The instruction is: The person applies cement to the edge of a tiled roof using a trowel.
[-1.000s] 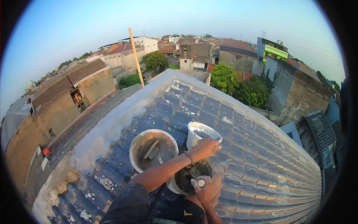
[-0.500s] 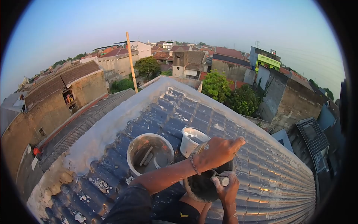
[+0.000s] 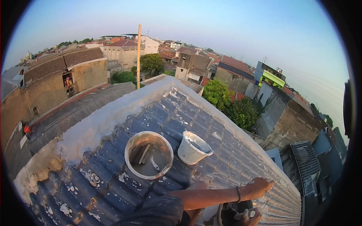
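Observation:
My left hand (image 3: 258, 188), with a bracelet at the wrist, is closed round the thin wire handle (image 3: 267, 199) of a dark bucket (image 3: 227, 214). That bucket is at the bottom edge of the view, partly hidden by my left forearm. My right hand (image 3: 253, 219) grips a trowel by its rounded handle (image 3: 251, 214) at the bucket's mouth; the blade is out of sight. Left of my hands, a large mortar-stained bucket (image 3: 129, 165) stands on the roof tiles, with bars and a pale object inside. Beside it stands a smaller white bucket (image 3: 192, 152).
Dark, glossy roof tiles (image 3: 113, 150) slope down on both sides, with mortar crumbs scattered over them. A grey mortared ridge (image 3: 102, 118) rises to a peak ahead. A wooden pole (image 3: 138, 56) stands beyond it. Trees (image 3: 217, 92) and neighbouring houses lie below.
Both hands and the dark bucket have shifted right and lower in view. The small white bucket is now uncovered by my arm. The view itself has turned slightly.

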Motion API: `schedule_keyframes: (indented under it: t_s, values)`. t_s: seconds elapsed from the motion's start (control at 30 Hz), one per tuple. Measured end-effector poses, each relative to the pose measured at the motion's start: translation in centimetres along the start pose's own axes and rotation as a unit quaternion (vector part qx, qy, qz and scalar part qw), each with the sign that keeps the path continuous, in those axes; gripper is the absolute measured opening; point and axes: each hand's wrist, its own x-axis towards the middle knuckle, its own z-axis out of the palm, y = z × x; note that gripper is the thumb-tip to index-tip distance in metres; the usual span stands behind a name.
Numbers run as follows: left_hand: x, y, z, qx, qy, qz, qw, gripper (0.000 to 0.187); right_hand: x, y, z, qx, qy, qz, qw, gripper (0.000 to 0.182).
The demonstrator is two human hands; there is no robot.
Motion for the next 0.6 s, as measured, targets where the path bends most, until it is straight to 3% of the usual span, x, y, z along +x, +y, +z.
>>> schedule_keyframes:
  t_s: [0.07, 0.13, 0.2, 0.33, 0.4, 0.57, 0.6]
  values:
    - [-1.0, 0.5, 2.7, -0.042, -0.021, -0.009, 0.999, 0.030, -1.8, -0.1, -0.1, -0.073, 0.025, -0.014, 0.997, 0.037]
    - [-2.4, 1.0, 4.8, -0.080, -0.123, -0.082, 0.986, 0.024, -3.3, 0.0, 0.2, -0.201, 0.042, 0.079, 0.976, 0.043]
    - [-4.2, 1.9, 6.7, -0.076, -0.107, -0.062, 0.989, 0.021, -4.4, 2.1, 0.8, -0.253, 0.075, 0.078, 0.961, 0.049]
    - [-6.6, 2.0, 10.4, -0.146, -0.149, -0.108, 0.972, 0.008, -5.4, 5.7, 1.6, -0.247, 0.056, 0.052, 0.966, 0.051]
    - [-7.9, 2.3, 10.9, -0.153, -0.101, -0.101, 0.978, 0.007, -5.7, 6.7, 2.2, -0.240, 0.040, 0.042, 0.969, 0.052]
    - [-10.0, 1.0, 10.8, -0.156, -0.103, -0.126, 0.974, 0.021, -5.3, 7.0, 4.6, -0.223, -0.016, 0.058, 0.973, 0.053]
    - [-10.4, 0.7, 10.9, -0.149, -0.090, -0.130, 0.976, 0.020, -5.2, 7.5, 5.8, -0.244, 0.025, 0.045, 0.969, 0.041]
